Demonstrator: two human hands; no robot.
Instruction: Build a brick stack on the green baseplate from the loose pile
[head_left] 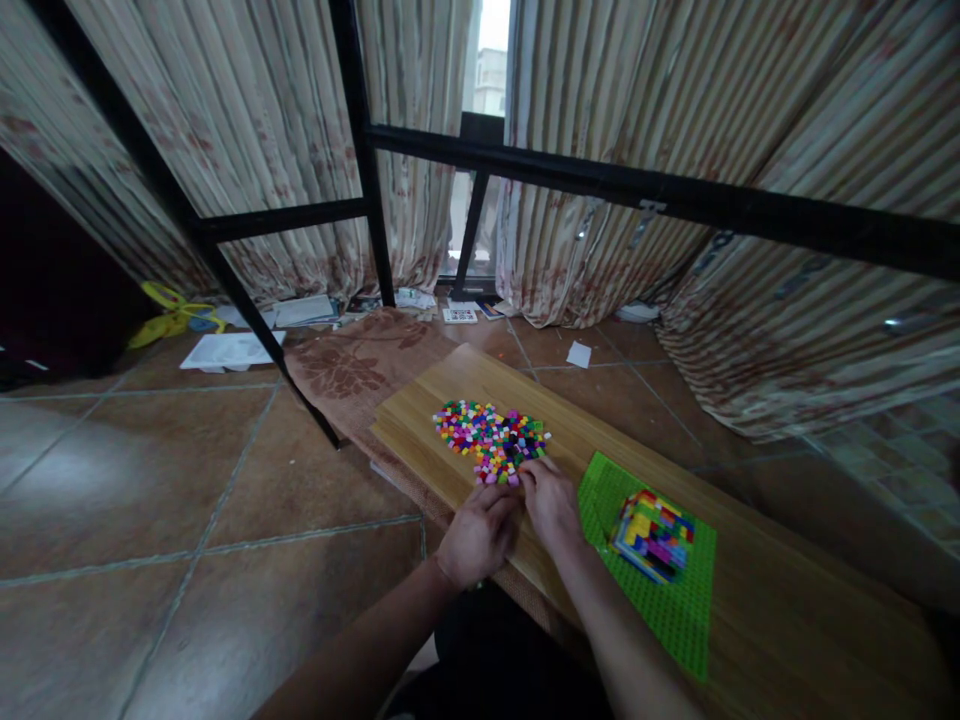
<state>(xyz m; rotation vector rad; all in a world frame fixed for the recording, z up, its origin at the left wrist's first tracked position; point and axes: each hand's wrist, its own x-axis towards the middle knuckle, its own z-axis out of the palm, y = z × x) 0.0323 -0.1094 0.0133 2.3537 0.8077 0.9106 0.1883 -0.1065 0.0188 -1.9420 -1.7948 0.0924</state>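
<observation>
A loose pile of small coloured building bricks [487, 435] lies on the wooden board [442, 380]. At the pile's near edge is my left hand [482, 532], its fingers curled in and what they hold, if anything, hidden. My right hand [551, 500] is beside it on the right, fingertips bent together at the bricks; whatever is between them is too small to make out. To the right of that hand a green studded baseplate [690, 630] carries a block built of multicoloured bricks [655, 535].
Under the board's left end a brown patterned cloth [352, 365] is spread. A black metal frame [525, 155] runs in front of striped curtains [600, 90]. On the tiled floor lie a white tray [229, 352], a white paper [579, 354] and a yellow item [161, 325].
</observation>
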